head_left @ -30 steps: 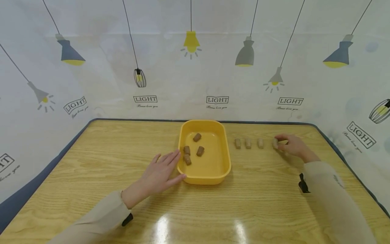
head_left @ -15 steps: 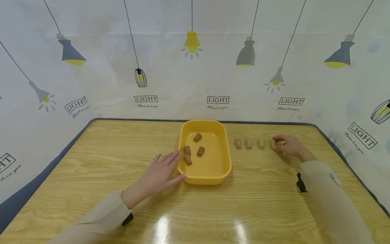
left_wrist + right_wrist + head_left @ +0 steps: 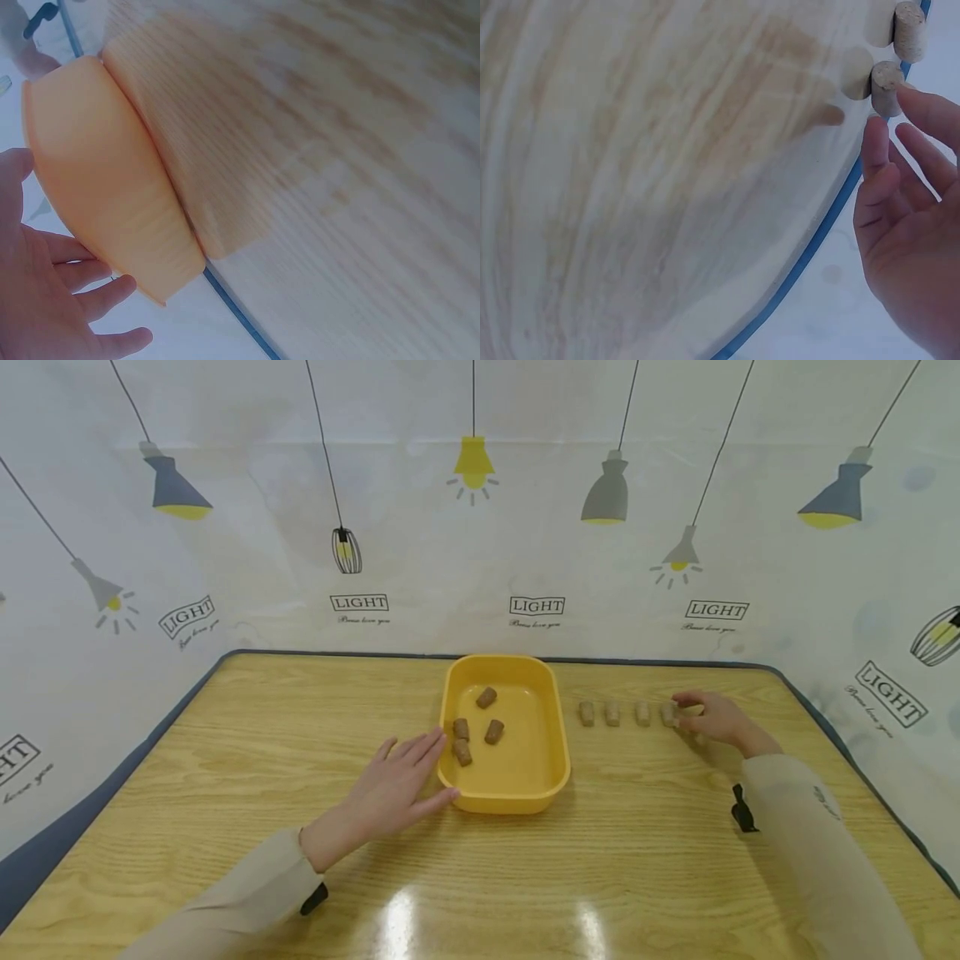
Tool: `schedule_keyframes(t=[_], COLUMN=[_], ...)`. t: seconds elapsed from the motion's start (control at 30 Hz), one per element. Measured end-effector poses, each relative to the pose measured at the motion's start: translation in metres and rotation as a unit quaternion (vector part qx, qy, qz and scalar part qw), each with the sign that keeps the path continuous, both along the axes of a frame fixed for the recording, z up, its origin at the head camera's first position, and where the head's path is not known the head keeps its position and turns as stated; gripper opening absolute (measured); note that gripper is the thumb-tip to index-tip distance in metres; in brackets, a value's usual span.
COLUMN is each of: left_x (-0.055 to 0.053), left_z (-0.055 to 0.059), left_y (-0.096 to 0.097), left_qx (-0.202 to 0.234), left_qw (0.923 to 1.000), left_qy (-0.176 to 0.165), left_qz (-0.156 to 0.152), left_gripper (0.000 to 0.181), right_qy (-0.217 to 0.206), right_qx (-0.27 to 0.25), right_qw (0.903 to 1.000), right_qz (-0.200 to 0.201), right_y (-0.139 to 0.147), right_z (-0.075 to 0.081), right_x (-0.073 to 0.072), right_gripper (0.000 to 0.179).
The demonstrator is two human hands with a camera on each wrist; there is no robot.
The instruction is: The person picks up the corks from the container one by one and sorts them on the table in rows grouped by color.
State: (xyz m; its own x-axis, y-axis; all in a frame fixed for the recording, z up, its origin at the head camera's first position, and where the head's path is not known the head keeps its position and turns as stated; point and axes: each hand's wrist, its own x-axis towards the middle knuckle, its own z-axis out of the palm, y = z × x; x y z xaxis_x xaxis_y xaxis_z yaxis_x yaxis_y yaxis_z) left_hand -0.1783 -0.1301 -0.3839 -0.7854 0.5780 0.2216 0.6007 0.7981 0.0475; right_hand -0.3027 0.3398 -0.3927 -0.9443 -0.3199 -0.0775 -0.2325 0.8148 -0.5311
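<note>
On the right of the table, several pale corks (image 3: 612, 713) stand in a row beside the yellow tray (image 3: 564, 752). My right hand (image 3: 716, 718) is at the outermost cork (image 3: 669, 713), fingertips close against its right side. In the right wrist view, a fingertip of the right hand (image 3: 915, 217) meets the edge of that cork (image 3: 886, 88); the fingers are not wrapped round it. Several darker brown corks (image 3: 494, 732) lie inside the tray. My left hand (image 3: 390, 789), fingers extended, rests on the tray's left rim; the left wrist view shows its fingers spread along the tray wall (image 3: 112, 165).
The wooden table (image 3: 300, 718) has a dark blue edge (image 3: 345, 653) at the back, against a white wall cloth (image 3: 420, 543) printed with lamps. Another cork (image 3: 910, 34) of the row shows in the right wrist view.
The outermost cork has shifted slightly left toward the row. My right hand went left with it, then its fingertips drew back a little from it. The left hand and tray stay put.
</note>
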Motion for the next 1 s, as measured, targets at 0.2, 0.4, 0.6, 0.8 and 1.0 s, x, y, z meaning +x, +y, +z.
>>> schedule_keyframes(t=[0.2, 0.4, 0.6, 0.8, 1.0], left_x=[0.000, -0.001, -0.001, -0.002, -0.001], left_z=[0.000, -0.001, -0.002, -0.002, -0.002], left_y=[0.000, 0.000, 0.000, -0.001, 0.000], left_qx=[0.000, 0.004, 0.009, 0.008, 0.007], left_qw=[1.0000, 1.0000, 0.9999, 0.9999, 0.9999], left_qy=[-0.003, -0.004, -0.005, -0.006, -0.008], left_qz=[0.000, 0.001, 0.000, 0.001, 0.003], left_gripper=[0.073, 0.072, 0.073, 0.072, 0.072], right_qy=[0.018, 0.049, 0.035, 0.050, 0.064], right_qx=[-0.004, -0.017, -0.039, -0.054, -0.060], right_qw=[0.9998, 0.9987, 0.9986, 0.9972, 0.9961], right_qz=[-0.006, -0.001, -0.004, 0.009, 0.009], right_y=[-0.004, -0.018, -0.044, -0.078, -0.111], right_z=[0.010, 0.027, 0.046, 0.062, 0.073], right_x=[-0.003, -0.007, -0.014, -0.021, -0.028], right_gripper=[0.049, 0.047, 0.045, 0.043, 0.040])
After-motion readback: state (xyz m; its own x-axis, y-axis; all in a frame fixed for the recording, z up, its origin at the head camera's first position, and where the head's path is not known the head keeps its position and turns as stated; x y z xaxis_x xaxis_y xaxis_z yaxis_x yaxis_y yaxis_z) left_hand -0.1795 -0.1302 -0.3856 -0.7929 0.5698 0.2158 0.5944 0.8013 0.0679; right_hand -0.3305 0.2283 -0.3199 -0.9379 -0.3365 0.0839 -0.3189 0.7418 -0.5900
